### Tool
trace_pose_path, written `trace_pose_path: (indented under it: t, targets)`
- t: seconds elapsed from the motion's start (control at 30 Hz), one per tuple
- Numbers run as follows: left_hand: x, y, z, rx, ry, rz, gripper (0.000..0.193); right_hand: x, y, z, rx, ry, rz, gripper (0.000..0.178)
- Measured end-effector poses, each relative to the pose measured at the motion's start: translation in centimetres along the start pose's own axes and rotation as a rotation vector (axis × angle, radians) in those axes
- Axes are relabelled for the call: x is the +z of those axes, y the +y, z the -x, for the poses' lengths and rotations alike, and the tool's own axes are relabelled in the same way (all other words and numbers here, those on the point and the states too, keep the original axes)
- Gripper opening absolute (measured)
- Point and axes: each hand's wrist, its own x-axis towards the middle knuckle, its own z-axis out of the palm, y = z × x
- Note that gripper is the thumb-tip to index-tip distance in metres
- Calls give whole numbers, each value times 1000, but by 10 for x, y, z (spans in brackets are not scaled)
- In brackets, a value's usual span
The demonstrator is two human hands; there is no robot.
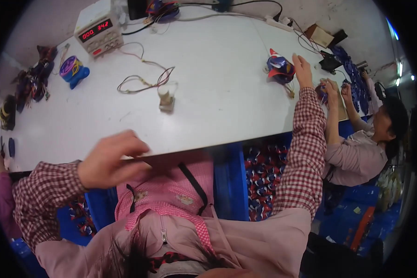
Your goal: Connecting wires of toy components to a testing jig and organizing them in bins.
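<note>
My right hand [303, 70] is stretched far out over the white table [208, 83], fingers extended, touching or just beside a blue, red and white toy piece [280, 67]; I cannot tell whether it grips it. My left hand [110, 157] hovers at the table's near edge, fingers loosely curled and blurred, with nothing visible in it. Both sleeves are red-and-white check.
A power supply with red digits [98, 31] stands at the back left, with thin wires [146, 78] leading to a small cylinder on a block [166, 98]. A blue and purple toy [73, 70] lies at the left. A co-worker [366, 139] works at the right. A bin of toy pieces [264, 176] sits under the table.
</note>
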Motion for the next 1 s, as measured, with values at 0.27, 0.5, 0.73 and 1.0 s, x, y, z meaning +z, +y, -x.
trace_pose_path:
  t: [0.27,0.5,0.73,1.0]
  targets:
    - [102,-6,-111,-99,-54,430,40,15,-17,-11,100,-528,-173,62]
    - [159,-22,-173,-301,376,897,60,47,-83,60,77,-633,-38,95]
    - [-42,-132,-28,-329,752,478,69,168,-410,113,-348,-638,-73,90]
    - [-23,-137,55,-282,1101,620,71,200,-474,229,-252,-521,-601,67]
